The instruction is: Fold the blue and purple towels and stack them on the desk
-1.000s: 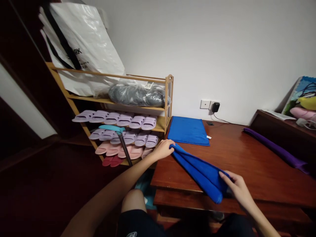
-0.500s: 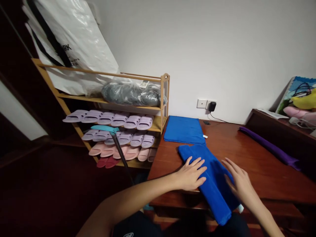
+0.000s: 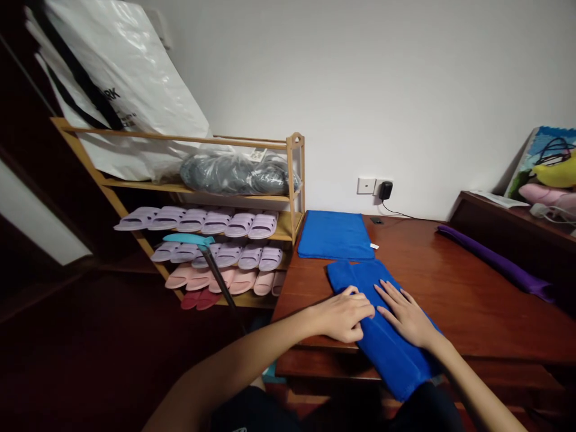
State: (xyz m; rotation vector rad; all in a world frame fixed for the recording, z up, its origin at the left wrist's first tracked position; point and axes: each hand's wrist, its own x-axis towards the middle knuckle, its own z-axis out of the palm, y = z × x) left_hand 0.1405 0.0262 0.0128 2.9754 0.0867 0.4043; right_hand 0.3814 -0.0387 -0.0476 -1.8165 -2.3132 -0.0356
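The left grip (image 3: 345,315) lies on the left edge of a folded blue cloth (image 3: 391,351), its fingers bent and drawn in; whether they pinch the fabric cannot be told. Just to its right, the right grip (image 3: 407,316) is wide and flat, palm down, fingers spread a little over the same cloth. The cloth, a long folded strip, lies slantwise on the near left part of the brown wooden surface (image 3: 463,270), its near end reaching past the near edge.

Just beyond its far end, a second blue cloth (image 3: 335,234) lies flat, a white tag (image 3: 374,246) at its right side. Far right, a long purple cloth (image 3: 495,262) lies beside a raised ledge (image 3: 470,207). A black plug (image 3: 386,191) sits in the wall socket behind the surface.

To the left stands a wooden rack (image 3: 290,165) with lilac slippers (image 3: 240,225), pink slippers (image 3: 243,281) and red slippers (image 3: 198,299) on its lower tiers. A large white bag (image 3: 135,78) leans on the top shelf, left of a plastic-wrapped grey bundle (image 3: 229,171).
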